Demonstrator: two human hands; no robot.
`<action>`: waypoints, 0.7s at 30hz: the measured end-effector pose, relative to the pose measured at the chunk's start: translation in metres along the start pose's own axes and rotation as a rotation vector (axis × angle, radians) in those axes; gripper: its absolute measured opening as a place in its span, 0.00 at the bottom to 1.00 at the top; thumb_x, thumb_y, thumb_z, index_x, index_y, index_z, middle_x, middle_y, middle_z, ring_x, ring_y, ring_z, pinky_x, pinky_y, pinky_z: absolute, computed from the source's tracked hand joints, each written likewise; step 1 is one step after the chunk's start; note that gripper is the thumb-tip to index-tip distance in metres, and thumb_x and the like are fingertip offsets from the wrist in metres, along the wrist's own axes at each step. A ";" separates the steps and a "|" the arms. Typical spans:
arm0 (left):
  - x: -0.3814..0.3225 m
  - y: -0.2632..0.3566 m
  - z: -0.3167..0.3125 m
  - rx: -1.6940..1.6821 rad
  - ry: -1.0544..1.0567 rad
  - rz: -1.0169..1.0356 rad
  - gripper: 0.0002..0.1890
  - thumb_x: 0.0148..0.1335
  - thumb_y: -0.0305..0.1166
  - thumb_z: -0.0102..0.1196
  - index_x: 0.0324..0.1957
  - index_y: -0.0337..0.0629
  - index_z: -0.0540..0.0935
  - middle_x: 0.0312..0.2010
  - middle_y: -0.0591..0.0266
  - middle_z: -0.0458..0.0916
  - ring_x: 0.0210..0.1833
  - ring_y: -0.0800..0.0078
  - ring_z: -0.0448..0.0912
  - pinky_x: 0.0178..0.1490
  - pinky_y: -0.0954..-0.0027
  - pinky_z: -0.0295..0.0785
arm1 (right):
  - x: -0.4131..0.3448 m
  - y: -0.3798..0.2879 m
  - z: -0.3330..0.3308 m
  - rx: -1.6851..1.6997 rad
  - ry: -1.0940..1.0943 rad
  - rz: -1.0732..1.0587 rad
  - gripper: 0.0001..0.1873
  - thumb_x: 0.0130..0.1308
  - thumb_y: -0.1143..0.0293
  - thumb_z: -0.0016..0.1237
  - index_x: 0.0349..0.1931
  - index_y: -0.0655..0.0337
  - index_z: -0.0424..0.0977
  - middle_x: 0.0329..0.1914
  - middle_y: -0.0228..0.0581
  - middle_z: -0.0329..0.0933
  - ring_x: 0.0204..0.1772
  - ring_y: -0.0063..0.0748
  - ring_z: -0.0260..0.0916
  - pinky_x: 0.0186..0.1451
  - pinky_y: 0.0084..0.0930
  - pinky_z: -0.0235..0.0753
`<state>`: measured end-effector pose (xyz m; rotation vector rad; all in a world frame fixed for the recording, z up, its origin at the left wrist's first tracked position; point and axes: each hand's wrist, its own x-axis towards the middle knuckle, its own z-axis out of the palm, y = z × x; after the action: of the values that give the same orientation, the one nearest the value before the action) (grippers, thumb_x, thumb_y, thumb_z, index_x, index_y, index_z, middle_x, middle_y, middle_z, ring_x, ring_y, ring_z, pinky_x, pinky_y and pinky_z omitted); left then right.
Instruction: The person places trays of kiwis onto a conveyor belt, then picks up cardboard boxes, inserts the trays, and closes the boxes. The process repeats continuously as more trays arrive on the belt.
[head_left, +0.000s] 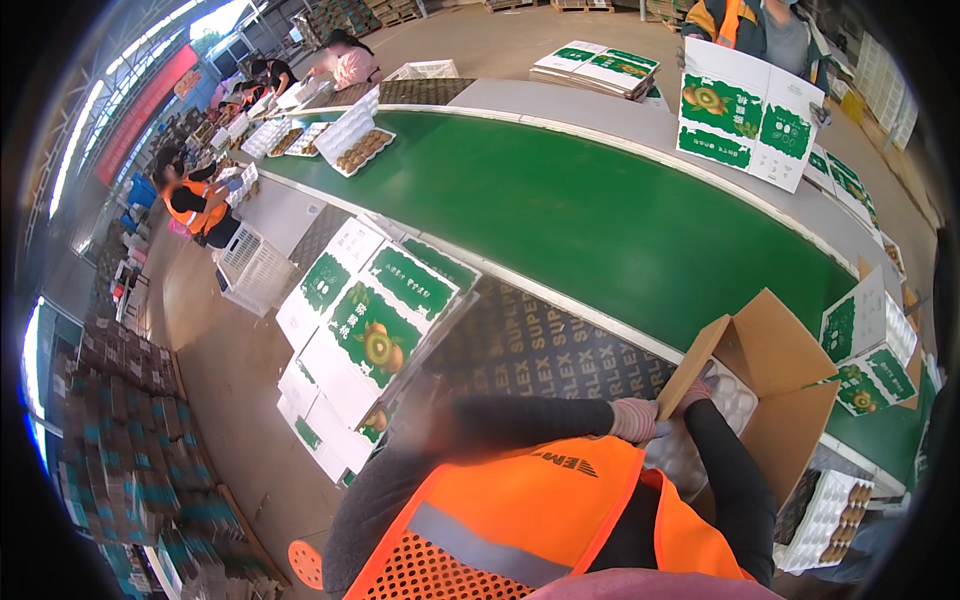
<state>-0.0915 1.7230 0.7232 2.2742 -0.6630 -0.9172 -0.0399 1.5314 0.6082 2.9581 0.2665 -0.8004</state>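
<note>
An open brown cardboard box (784, 337) stands before me at the belt's edge, its flaps raised. White moulded trays (731, 401) with round cups lie inside it. My left hand (636, 420), in a striped knit glove, grips the near-left edge of the box. Inside that same wall, my right hand (696, 394) reaches down by the trays, also gloved. Its fingers are partly hidden by the cardboard and my sleeve, so its hold cannot be made out.
A green conveyor belt (517, 187) runs past, carrying trays of kiwifruit (364, 150). Flattened printed cartons (367, 330) are stacked at left. Opposite, a person holds a printed carton (739, 112). A packed carton (870, 345) and a fruit tray (829, 521) are at right.
</note>
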 end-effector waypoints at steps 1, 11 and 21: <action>0.001 0.001 -0.001 0.005 -0.005 0.012 0.28 0.58 0.54 0.51 0.38 0.34 0.82 0.30 0.44 0.82 0.39 0.48 0.81 0.42 0.55 0.74 | 0.014 0.010 0.021 -0.066 0.037 -0.004 0.34 0.45 0.42 0.55 0.53 0.46 0.76 0.63 0.42 0.69 0.67 0.44 0.62 0.67 0.38 0.62; 0.001 0.002 -0.002 0.042 -0.025 -0.032 0.25 0.58 0.54 0.52 0.39 0.40 0.83 0.31 0.47 0.82 0.39 0.51 0.81 0.41 0.56 0.74 | 0.023 0.014 0.011 0.006 -0.033 -0.158 0.34 0.48 0.43 0.54 0.55 0.49 0.74 0.63 0.41 0.68 0.67 0.43 0.61 0.67 0.34 0.60; -0.014 0.023 -0.022 0.089 -0.133 0.046 0.25 0.64 0.51 0.44 0.39 0.38 0.83 0.33 0.47 0.82 0.40 0.50 0.80 0.44 0.55 0.73 | -0.015 0.008 -0.032 0.145 -0.059 -0.001 0.34 0.49 0.43 0.53 0.56 0.49 0.73 0.64 0.40 0.68 0.67 0.43 0.61 0.67 0.34 0.61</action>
<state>-0.0893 1.7231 0.7583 2.2802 -0.8258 -1.0429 -0.0358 1.5249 0.6434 3.0613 0.2159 -0.9439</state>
